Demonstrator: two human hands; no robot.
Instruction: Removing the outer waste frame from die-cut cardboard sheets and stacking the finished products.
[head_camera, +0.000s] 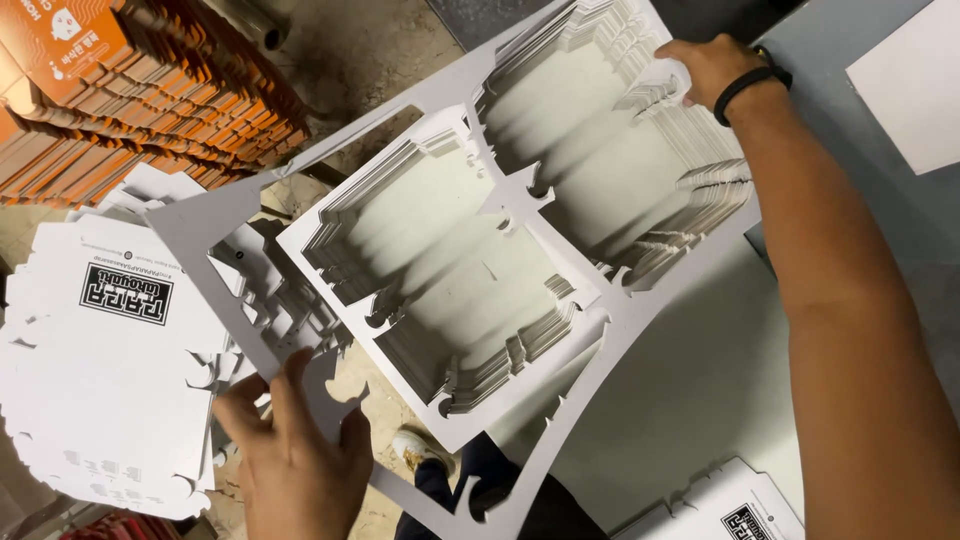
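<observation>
Over a grey worktable (700, 390) and a dusty concrete floor, both hands grip a stack of die-cut white cardboard waste frames (470, 250) held tilted between them, the left hand (300, 460) clamped on its near corner, the right hand (705, 65) on its far edge, beside white carton blanks (100, 370) and orange cartons (120, 90).

The right hand's (708, 66) fingertips are hidden behind the far edge of the grey die-cut cardboard stack (520, 240). The near picture edge cuts off the left hand (300, 460) at the wrist (and the shoe (422, 452) beneath is mostly covered). The orange carton pile (130, 90) runs off far left.
</observation>
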